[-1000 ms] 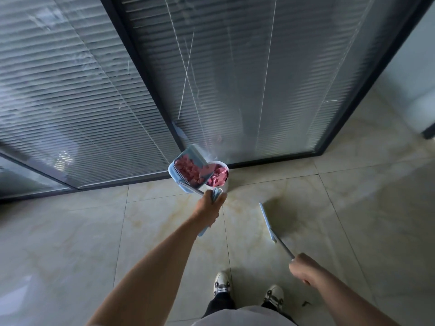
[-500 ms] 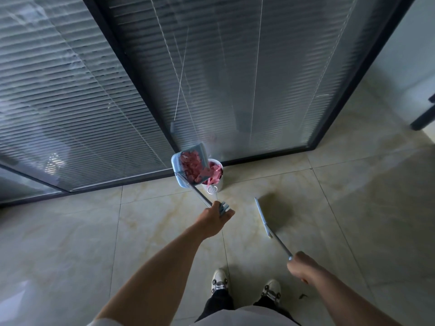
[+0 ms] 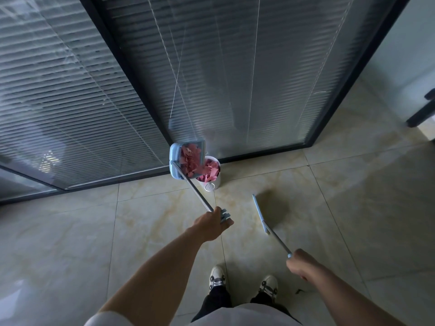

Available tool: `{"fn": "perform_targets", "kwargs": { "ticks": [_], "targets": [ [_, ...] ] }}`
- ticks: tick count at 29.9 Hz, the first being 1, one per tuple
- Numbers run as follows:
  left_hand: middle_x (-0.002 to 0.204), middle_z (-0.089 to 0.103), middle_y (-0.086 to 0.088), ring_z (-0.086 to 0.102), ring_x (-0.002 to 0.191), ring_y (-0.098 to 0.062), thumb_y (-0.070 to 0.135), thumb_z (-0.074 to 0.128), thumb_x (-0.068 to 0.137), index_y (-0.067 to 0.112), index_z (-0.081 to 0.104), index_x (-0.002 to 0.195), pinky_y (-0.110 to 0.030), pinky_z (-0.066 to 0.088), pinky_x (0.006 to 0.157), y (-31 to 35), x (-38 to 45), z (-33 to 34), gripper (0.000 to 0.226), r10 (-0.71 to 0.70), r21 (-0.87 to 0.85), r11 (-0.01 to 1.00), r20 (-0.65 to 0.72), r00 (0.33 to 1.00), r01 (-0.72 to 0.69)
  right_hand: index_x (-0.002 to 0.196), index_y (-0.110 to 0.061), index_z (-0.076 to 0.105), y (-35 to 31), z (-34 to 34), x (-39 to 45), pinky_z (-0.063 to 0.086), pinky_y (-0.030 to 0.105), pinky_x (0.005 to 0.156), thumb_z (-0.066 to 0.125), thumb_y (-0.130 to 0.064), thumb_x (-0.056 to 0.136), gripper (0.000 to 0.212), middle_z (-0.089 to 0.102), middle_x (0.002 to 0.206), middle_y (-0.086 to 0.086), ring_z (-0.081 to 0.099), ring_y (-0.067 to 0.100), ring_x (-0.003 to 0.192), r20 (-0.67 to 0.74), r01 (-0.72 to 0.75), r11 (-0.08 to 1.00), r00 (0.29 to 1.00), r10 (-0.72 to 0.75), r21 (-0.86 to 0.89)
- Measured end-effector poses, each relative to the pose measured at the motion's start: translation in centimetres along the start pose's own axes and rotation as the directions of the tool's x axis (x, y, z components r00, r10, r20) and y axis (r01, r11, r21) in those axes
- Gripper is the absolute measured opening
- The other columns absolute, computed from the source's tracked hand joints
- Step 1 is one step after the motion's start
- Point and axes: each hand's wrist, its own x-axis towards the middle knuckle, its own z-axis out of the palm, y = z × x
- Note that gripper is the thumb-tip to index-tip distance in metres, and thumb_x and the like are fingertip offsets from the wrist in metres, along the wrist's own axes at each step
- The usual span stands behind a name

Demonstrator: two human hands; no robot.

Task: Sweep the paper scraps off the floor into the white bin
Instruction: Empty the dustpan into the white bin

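Dustpan tipped over the bin

The left hand (image 3: pixel 213 223) grips the dustpan (image 3: pixel 187 161) handle, its pan tilted above the bin (image 3: pixel 213 182), touching its rim. Pink scraps (image 3: pixel 193 158) fill both. The right hand (image 3: pixel 300 263) grips the broom (image 3: pixel 260 214), right of the bin.

Left arm is reaching forward, nearly straight, left hand (image 3: pixel 211 223) gripping a long handle. Right arm is lying bent and lower, right hand (image 3: pixel 302 264) clenching a second handle beside the right shoe.
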Motion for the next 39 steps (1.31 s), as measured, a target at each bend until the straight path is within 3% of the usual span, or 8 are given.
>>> {"fn": "perform_targets", "kwargs": {
  "ticks": [3, 10, 15, 20, 23, 28, 33, 39],
  "targets": [
    [0.14, 0.054, -0.003, 0.059, 0.116, -0.026, 0.057, 0.045, 0.094, 0.012, 0.041, 0.129, -0.031, 0.047, 0.086, -0.2, -0.1, 0.2, 0.057, 0.024, 0.014, 1.0, 0.013, 1.0, -0.024, 0.126, 0.002, 0.053, 0.0, 0.1, 0.0, 0.039, 0.02, 0.045, 0.04, -0.019, 0.095, 0.039, 0.055, 0.067, 0.007, 0.057, 0.02, 0.054, -0.004, 0.003, 1.0, 1.0, -0.003, 0.005],
    [0.135, 0.058, -0.002, 0.061, 0.114, -0.026, 0.056, 0.045, 0.095, 0.012, 0.041, 0.128, -0.03, 0.047, 0.083, -0.4, -0.3, 0.7, 0.055, 0.032, 0.085, 0.996, 0.017, 0.999, -0.033, 0.125, 0.002, 0.054, 0.0, 0.1, 0.0, 0.038, 0.02, 0.046, 0.04, -0.017, 0.096, 0.038, 0.056, 0.068, 0.007, 0.058, 0.02, 0.058, 0.006, 0.005, 1.0, 1.0, -0.005, -0.008],
    [0.131, 0.06, -0.004, 0.062, 0.11, -0.026, 0.056, 0.045, 0.095, 0.012, 0.042, 0.128, -0.03, 0.047, 0.081, -0.4, -0.4, 0.7, 0.056, 0.041, 0.115, 0.992, 0.013, 0.999, -0.042, 0.123, 0.003, 0.054, -0.1, 0.2, -0.2, 0.041, 0.022, 0.052, 0.04, -0.017, 0.096, 0.036, 0.053, 0.067, 0.007, 0.065, 0.026, 0.072, 0.003, 0.0, 1.0, 1.0, 0.0, 0.007],
    [0.138, 0.056, 0.0, 0.059, 0.118, -0.025, 0.053, 0.044, 0.096, 0.012, 0.041, 0.129, -0.028, 0.044, 0.083, -0.4, -0.4, 1.0, 0.053, 0.036, 0.119, 0.992, 0.02, 0.999, -0.039, 0.122, 0.003, 0.054, -0.1, 0.2, -0.1, 0.039, 0.021, 0.046, 0.04, -0.015, 0.095, 0.035, 0.054, 0.068, 0.007, 0.058, 0.021, 0.057, 0.01, -0.007, 1.0, 1.0, 0.007, 0.0],
    [0.139, 0.055, 0.0, 0.058, 0.119, -0.025, 0.052, 0.044, 0.096, 0.011, 0.041, 0.131, -0.028, 0.045, 0.085, -0.3, -0.5, 1.1, 0.053, 0.031, 0.118, 0.992, 0.018, 0.999, -0.033, 0.116, 0.002, 0.056, 0.0, 0.2, 0.0, 0.042, 0.021, 0.051, 0.039, -0.013, 0.095, 0.031, 0.055, 0.074, 0.007, 0.065, 0.027, 0.072, 0.028, 0.01, 1.0, 1.0, -0.009, -0.025],
    [0.138, 0.056, 0.0, 0.059, 0.118, -0.026, 0.055, 0.044, 0.095, 0.013, 0.041, 0.129, -0.032, 0.047, 0.088, -0.8, -0.5, 1.2, 0.055, 0.02, 0.12, 0.993, -0.002, 1.0, -0.02, 0.106, -0.003, 0.057, 0.0, 0.3, 0.0, 0.037, 0.021, 0.04, 0.037, -0.009, 0.092, 0.025, 0.052, 0.065, 0.007, 0.057, 0.018, 0.05, 0.028, 0.015, 0.998, 1.0, -0.013, -0.066],
    [0.136, 0.058, 0.0, 0.061, 0.114, -0.025, 0.056, 0.044, 0.095, 0.013, 0.041, 0.129, -0.032, 0.05, 0.085, -0.3, -0.5, 1.3, 0.055, 0.013, 0.096, 0.995, -0.027, 1.0, -0.011, 0.119, 0.002, 0.054, -0.2, 0.6, -0.3, 0.038, 0.021, 0.042, 0.039, -0.011, 0.093, 0.033, 0.052, 0.068, 0.007, 0.059, 0.017, 0.055, 0.013, 0.01, 0.999, 1.0, -0.01, -0.046],
    [0.135, 0.059, -0.001, 0.061, 0.115, -0.025, 0.055, 0.045, 0.094, 0.012, 0.042, 0.126, -0.033, 0.05, 0.085, 1.0, -0.6, 1.6, 0.053, 0.013, 0.04, 0.999, -0.055, 0.998, -0.01, 0.12, 0.003, 0.055, -0.3, 0.8, -0.4, 0.039, 0.02, 0.044, 0.041, -0.013, 0.092, 0.036, 0.055, 0.069, 0.009, 0.057, 0.02, 0.053, 0.01, 0.01, 1.0, 1.0, -0.01, -0.028]
  ]
}}
